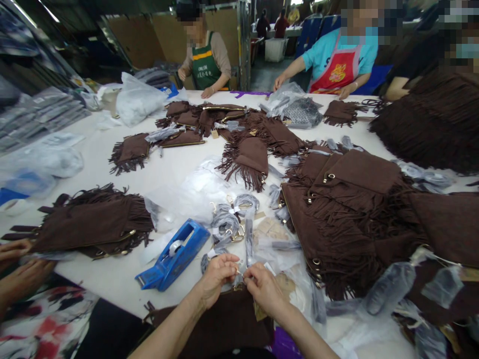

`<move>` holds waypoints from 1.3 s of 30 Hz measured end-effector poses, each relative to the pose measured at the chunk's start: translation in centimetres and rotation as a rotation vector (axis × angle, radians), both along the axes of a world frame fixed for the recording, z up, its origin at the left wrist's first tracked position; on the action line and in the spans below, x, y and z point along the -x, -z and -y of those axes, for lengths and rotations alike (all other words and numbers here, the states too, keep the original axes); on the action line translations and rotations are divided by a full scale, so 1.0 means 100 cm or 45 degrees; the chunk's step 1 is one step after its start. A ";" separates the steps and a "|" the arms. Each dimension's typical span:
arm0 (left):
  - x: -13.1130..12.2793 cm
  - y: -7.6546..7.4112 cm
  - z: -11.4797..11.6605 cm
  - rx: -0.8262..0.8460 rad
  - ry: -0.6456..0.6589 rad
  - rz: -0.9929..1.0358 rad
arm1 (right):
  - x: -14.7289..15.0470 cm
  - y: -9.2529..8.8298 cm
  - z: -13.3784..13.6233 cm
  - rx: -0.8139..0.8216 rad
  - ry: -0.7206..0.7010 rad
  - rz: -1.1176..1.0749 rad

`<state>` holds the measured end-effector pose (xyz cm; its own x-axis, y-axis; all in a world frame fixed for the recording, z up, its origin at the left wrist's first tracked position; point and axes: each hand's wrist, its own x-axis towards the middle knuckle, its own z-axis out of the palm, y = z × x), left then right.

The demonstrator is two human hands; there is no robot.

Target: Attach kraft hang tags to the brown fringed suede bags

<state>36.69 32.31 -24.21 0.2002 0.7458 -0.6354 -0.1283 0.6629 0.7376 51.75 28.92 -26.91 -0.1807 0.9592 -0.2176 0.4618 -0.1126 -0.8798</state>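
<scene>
My left hand (220,276) and my right hand (262,286) come close together at the table's near edge, over a dark brown bag (228,324). Both are closed in a pinch at the bag's top edge, around something small and pale, too small to make out. Just beyond them lie coiled straps in clear plastic wrap (226,222) with gold-coloured clasps. To the left of my hands stands a blue tape dispenser (175,257). Clear plastic bags (295,269) lie to the right of my right hand.
Fringed brown bags (355,199) are heaped on the right, with more (250,154) across the middle of the white table (97,159). Another person's hands (22,269) are at the left edge, by a bag stack (90,219). Two people stand across the table. White plastic (138,99) lies back left.
</scene>
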 end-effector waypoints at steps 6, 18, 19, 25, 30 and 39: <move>0.000 0.003 -0.002 0.015 0.076 -0.070 | -0.006 0.011 -0.003 0.099 0.074 -0.117; -0.020 0.010 -0.005 -0.193 0.473 -0.475 | -0.007 -0.002 -0.001 0.012 0.209 -0.037; -0.021 0.010 -0.005 -0.206 0.473 -0.491 | -0.007 -0.004 -0.002 -0.013 0.214 -0.012; -0.018 0.007 -0.004 -0.164 0.388 -0.433 | -0.012 -0.006 0.015 -0.069 0.197 0.045; -0.012 0.006 -0.004 -0.084 0.227 -0.293 | -0.018 0.014 0.056 -0.048 0.083 0.176; 0.000 -0.011 -0.005 0.035 0.172 0.068 | -0.014 0.036 0.080 -0.397 0.100 0.365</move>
